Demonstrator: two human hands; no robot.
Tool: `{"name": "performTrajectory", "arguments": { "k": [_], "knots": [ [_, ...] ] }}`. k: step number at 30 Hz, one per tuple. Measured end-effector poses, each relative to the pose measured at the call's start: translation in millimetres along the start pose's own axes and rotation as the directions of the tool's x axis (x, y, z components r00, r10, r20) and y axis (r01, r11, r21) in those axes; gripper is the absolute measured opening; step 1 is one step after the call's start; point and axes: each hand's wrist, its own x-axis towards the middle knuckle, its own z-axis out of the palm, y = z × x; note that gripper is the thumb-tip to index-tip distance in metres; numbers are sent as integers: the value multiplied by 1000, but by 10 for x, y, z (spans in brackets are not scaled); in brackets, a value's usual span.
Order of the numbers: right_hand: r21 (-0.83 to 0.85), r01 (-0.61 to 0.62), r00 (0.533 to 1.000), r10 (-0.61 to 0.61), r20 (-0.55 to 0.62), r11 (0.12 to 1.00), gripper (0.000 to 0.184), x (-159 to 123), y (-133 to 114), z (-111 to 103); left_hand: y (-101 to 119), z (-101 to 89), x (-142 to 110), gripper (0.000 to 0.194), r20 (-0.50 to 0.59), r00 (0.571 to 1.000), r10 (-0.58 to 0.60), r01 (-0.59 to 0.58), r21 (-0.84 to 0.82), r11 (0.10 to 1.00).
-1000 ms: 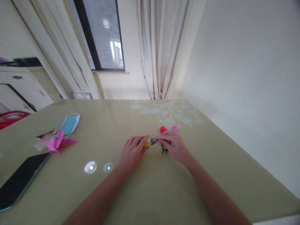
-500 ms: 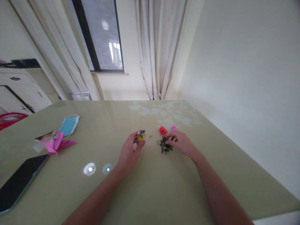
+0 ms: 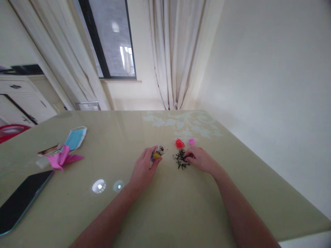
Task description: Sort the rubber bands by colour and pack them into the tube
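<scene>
Tipped rightward since earlier over the bench, wrapped in the grip of the left hand, the small jar could spill if over-tilted, while the right hand, its grip unclear, could scatter the black pieces beneath by dragging.

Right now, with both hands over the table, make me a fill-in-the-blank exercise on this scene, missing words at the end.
1. The left hand holds a small container with a bright ____ patch showing near the thumb.
2. The right hand is at a pile of small ____ pieces.
3. Just left of the small pink object lies a ____ heap.
4. In the picture, the face mask lies to the ____ of both hands.

Missing words: yellow; black; red; left.
</scene>
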Motion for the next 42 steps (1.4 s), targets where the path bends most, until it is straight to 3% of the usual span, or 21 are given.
{"name": "performTrajectory", "arguments": {
  "k": [7, 15, 23, 30, 37, 42],
  "knots": [
    [323, 31, 994, 4, -107, 946, 14, 9, -2, -63, -37, -1, -24, 36, 60, 994, 89, -100, 206, 973],
    [622, 99, 988, -1, -156, 777, 25, -6, -252, 20, 27, 24, -60, 37, 104, 977, 184, -208, 319, 925],
    [398, 208, 962, -114, -246, 893, 14, -40, -464, 99, 54, 16, -64, 34, 82, 954, 289, -300, 317, 900],
    [355, 167, 963, -75, -260, 920, 2, -61, -511, 186, 85, -21, -53, 35, 113, 941, 320, -339, 377, 862],
    [179, 202, 954, -152, -260, 963, 10, -66, -506, 201, 82, 6, -58, 34, 128, 944, 303, -329, 367, 870],
    [194, 271, 931, -205, -303, 943, 15, -62, -496, 222, 74, 15, -63, 35, 108, 960, 259, -280, 315, 907]
  ]
}}
